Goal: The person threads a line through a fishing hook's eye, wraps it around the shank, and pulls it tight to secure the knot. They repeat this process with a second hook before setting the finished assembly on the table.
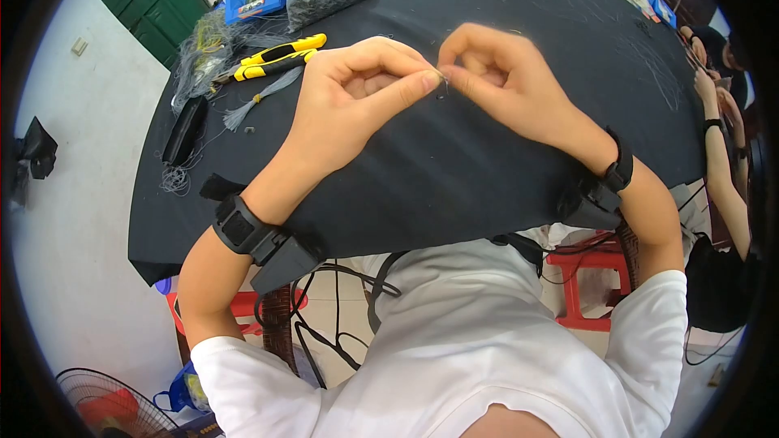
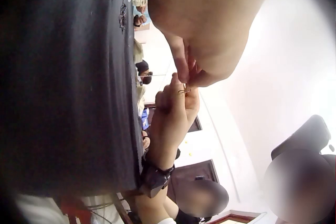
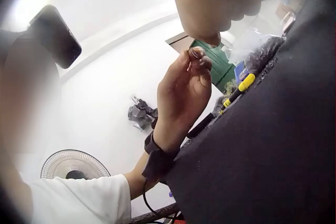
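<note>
Looks like the fiddly tying bit imo. Left hand [image 1: 353,93] has thumb and index clamped on a tiny hook-like piece [image 2: 185,90], up over the black tablecloth [image 1: 422,178]. Right hand [image 1: 511,77] is curled right beside it, can't tell if it's gripping. Next probably needs a steady left pinch.

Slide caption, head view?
Left hand pinches a tiny piece beside the right hand, above a black table; pliers at left.
</note>
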Demonstrator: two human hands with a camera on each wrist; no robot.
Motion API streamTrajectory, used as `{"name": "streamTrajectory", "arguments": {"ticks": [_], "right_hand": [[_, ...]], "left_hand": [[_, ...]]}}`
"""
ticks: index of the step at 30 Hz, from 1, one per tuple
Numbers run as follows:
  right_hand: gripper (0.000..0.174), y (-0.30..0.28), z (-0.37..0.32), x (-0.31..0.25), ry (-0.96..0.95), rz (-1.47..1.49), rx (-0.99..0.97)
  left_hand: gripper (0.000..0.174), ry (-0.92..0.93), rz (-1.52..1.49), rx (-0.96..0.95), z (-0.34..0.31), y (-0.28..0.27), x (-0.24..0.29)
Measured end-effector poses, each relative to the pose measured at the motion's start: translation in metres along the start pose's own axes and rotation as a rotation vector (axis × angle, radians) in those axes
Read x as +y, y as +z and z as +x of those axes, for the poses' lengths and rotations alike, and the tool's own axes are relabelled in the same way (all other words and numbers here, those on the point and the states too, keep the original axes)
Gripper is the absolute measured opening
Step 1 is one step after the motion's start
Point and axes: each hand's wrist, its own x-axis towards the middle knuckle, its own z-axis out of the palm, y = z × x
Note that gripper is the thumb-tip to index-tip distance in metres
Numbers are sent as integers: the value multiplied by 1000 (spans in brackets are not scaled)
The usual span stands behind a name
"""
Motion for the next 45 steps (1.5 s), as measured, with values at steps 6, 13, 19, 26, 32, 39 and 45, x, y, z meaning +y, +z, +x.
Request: {"name": "streamTrajectory", "arguments": {"ticks": [6, 13, 19, 26, 32, 39, 45], "right_hand": [[11, 14, -11, -9, -21, 27, -46], [12, 14, -14, -23, -218, -186, -10], [13, 4, -9, -30, -277, -270, 100], [9, -3, 0, -18, -235, -227, 155], [8, -3, 0, -6, -80, -146, 85], [9, 6, -11, -7, -44, -74, -41], [12, 13, -15, -25, -191, -162, -29]], "left_hand": [[8, -21, -6, 118, 1, -2, -2], [7, -43, 6, 122, 0, -2, -4], [7, -22, 30, 74, 0, 1, -5], [6, -50, 33, -50, -1, 1, -2], [6, 8, -5, -46, 0, 0, -4], [6, -3, 2, 106, 0, 0, -1], [6, -8, 27, 137, -1, 0, -2]]}}
